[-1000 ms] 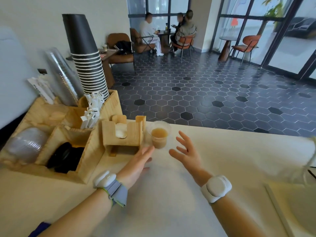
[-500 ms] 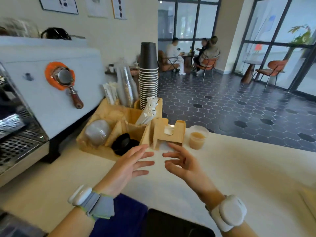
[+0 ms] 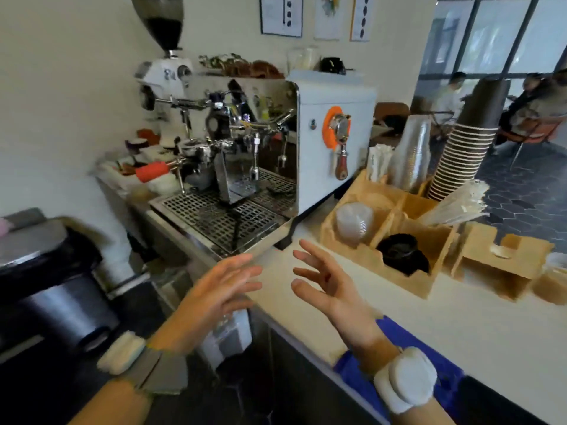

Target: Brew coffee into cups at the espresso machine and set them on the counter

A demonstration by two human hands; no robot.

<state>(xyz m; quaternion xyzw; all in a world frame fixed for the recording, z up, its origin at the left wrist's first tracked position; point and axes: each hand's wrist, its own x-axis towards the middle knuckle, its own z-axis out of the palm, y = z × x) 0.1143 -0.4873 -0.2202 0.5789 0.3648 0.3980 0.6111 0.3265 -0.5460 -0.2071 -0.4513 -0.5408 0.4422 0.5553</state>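
At far left a dark bin [image 3: 52, 289] stands below the counter [image 3: 460, 326], and just right of it the espresso machine [image 3: 245, 154] sits at the counter's left end, its drip grate bare and an orange-ringed portafilter [image 3: 339, 139] hanging on its white side. In front of the machine the left hand [image 3: 214, 299] and right hand [image 3: 331, 289] hover apart, palms facing each other, fingers spread and released, holding nothing. Further right a wooden organiser [image 3: 399, 271] holds lids, sachets and a tall stack of paper cups [image 3: 469, 142], while the brewed cup [image 3: 552, 280] is only blurrily visible at the right edge beside a small wooden holder [image 3: 503, 265].
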